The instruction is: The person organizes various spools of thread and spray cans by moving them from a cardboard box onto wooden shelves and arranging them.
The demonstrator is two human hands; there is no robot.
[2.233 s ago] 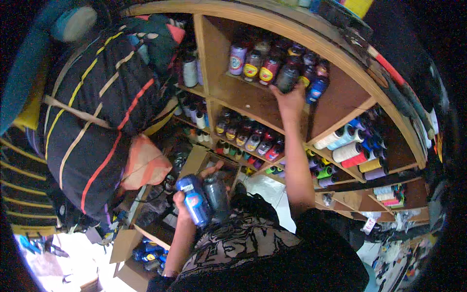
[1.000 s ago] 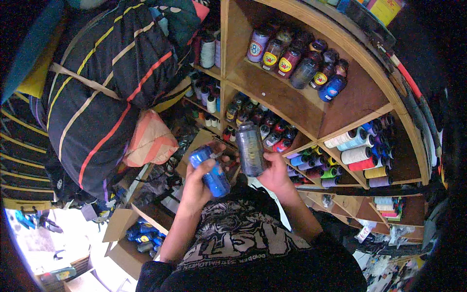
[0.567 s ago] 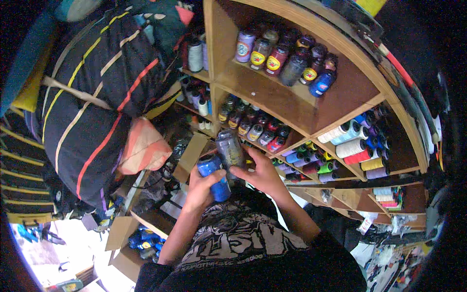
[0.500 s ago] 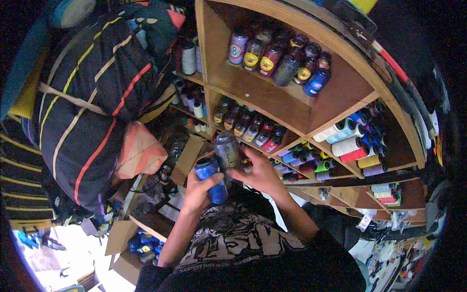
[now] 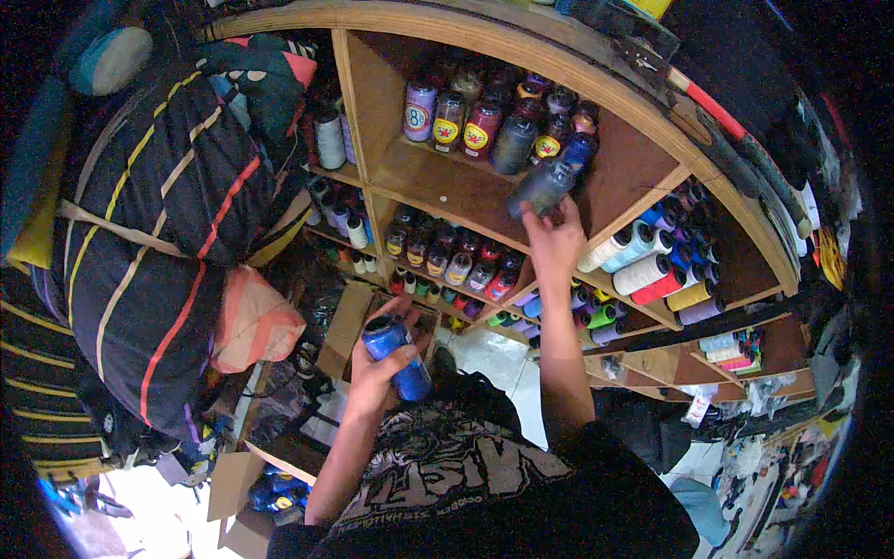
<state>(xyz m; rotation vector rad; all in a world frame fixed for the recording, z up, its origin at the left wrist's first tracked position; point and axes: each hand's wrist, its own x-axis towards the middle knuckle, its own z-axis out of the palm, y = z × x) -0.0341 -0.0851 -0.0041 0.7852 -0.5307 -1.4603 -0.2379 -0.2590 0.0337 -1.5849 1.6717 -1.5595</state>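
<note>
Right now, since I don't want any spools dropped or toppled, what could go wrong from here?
The right hand holds a dark spool tilted, close in front of the standing spools in the upper compartment, so it might knock one over. The left hand holds a blue spool, also tilted, in front of the body and outside the shelving; if that grip loosened, the spool could fall.
</note>
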